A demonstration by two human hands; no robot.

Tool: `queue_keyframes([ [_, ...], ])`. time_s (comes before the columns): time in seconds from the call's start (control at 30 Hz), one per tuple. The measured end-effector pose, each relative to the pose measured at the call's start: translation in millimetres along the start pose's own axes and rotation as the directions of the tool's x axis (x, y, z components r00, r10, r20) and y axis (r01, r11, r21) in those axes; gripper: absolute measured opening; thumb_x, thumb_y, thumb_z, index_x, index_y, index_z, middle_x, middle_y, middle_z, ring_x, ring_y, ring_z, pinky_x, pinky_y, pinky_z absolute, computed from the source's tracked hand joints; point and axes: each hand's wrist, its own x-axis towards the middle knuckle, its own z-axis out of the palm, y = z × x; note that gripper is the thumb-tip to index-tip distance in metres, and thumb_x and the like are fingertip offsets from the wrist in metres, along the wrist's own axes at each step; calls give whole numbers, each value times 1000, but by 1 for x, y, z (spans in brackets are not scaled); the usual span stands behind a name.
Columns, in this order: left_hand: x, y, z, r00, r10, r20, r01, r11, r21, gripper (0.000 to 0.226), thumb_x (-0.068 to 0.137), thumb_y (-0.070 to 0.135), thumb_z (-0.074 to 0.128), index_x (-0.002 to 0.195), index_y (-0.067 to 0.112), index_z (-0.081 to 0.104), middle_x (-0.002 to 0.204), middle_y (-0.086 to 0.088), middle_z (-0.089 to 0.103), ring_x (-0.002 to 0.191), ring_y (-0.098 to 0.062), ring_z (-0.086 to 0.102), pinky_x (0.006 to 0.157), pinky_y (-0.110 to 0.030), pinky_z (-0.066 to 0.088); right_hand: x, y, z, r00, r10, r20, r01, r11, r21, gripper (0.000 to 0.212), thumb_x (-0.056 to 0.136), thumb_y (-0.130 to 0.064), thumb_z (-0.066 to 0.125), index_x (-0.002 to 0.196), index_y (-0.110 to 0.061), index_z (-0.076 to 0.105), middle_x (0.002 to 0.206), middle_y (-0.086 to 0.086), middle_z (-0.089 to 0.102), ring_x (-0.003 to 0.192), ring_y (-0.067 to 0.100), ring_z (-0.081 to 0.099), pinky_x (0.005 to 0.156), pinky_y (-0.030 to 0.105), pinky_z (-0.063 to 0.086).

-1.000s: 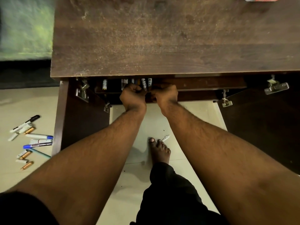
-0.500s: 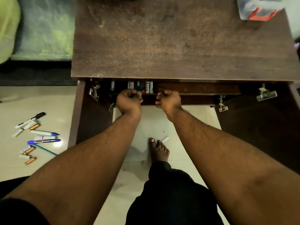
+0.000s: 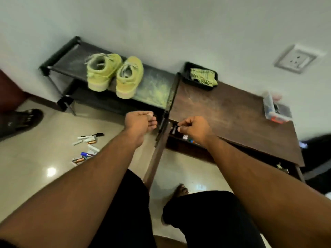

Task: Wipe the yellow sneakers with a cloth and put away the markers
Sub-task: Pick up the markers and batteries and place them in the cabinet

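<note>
At the frame's centre the brown surface (image 3: 232, 111) stood beside the rack bearing the yellow sneakers (image 3: 114, 76), loose markers (image 3: 87, 145) lay lower left, and both the left hand (image 3: 139, 122) and right hand (image 3: 193, 129), curled, seemingly empty, should gather those markers together.

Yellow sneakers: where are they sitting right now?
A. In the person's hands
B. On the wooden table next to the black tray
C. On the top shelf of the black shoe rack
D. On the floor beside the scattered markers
C: the yellow sneakers stand side by side on the top shelf of the black shoe rack, left of the wooden table.
</note>
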Motion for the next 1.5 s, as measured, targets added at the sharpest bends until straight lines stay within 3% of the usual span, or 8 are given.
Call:
queue_keyframes([
  [0.13, 24, 17, -109, 974, 50, -221, -83, 986, -142, 19, 95, -1, 51, 81, 9, 59, 75, -11, 59, 64, -19, 59, 64, -28, 54, 25, -84, 71, 980, -152, 131, 167, 980, -109, 12, 80, -12, 74, 92, -9, 75, 76, 1, 69, 66, 4, 59, 67, 23, 48],
  [0.27, 57, -33, -213, 905, -133, -404, 25, 965, -261, 26, 93, -6, 45, 75, 9, 56, 72, -11, 54, 60, -19, 56, 61, -26, 48, 71, -117, 176, 926, -194, 325, 256, 953, -160, 9, 80, -12, 73, 88, -9, 75, 70, -9, 62, 61, 0, 54, 65, 21, 44],
  [0.53, 107, -161, -335, 638, -281, -717, 140, 958, -250, 16, 84, -12, 59, 96, -6, 67, 63, -12, 55, 53, -21, 50, 53, -23, 48, 145, -79, 352, 841, -121, 528, 276, 934, -225, 15, 78, -9, 72, 93, -10, 75, 92, 5, 73, 78, 8, 60, 68, 16, 43],
  [0.8, 193, -218, -376, 607, -170, -777, 322, 946, 44, 29, 72, 8, 77, 101, 11, 71, 91, -11, 71, 80, -28, 68, 79, -38, 58, 163, -24, 471, 763, -52, 644, 223, 957, -186, 29, 78, -4, 72, 107, -10, 72, 104, 9, 69, 87, 16, 62, 90, 32, 52],
  [1.0, 201, -245, -384, 503, -103, -858, 368, 924, 105, 28, 81, 27, 72, 104, 13, 65, 99, -2, 64, 86, -18, 58, 75, -24, 44, 168, -23, 533, 615, -143, 776, 547, 786, -289, 39, 88, -6, 59, 126, -14, 59, 127, 11, 56, 116, 25, 54, 96, 22, 36],
  [1.13, 212, -252, -380, 512, -99, -853, 372, 921, 116, 21, 81, 30, 72, 91, 15, 62, 85, 2, 59, 75, -16, 54, 66, -23, 39, 176, -14, 554, 491, -179, 852, 762, 563, -320, 43, 90, -8, 50, 132, -18, 53, 130, 13, 48, 112, 33, 55, 96, 39, 43],
  [1.37, 213, -258, -366, 537, -68, -841, 350, 925, 148, 15, 80, 17, 65, 94, 14, 70, 92, -3, 69, 84, -20, 63, 76, -30, 52, 181, -8, 569, 533, -293, 794, 841, 283, -461, 22, 94, -10, 51, 113, -13, 61, 120, 13, 50, 102, 34, 57, 76, 37, 47],
  [1.5, 200, -260, -355, 527, -111, -843, 248, 968, 28, 26, 83, 15, 64, 108, 11, 72, 98, -2, 72, 90, -16, 65, 86, -26, 51, 176, -7, 564, 582, -296, 757, 797, 396, -457, 24, 94, -11, 51, 114, -13, 64, 114, 13, 58, 103, 31, 58, 76, 31, 43],
])
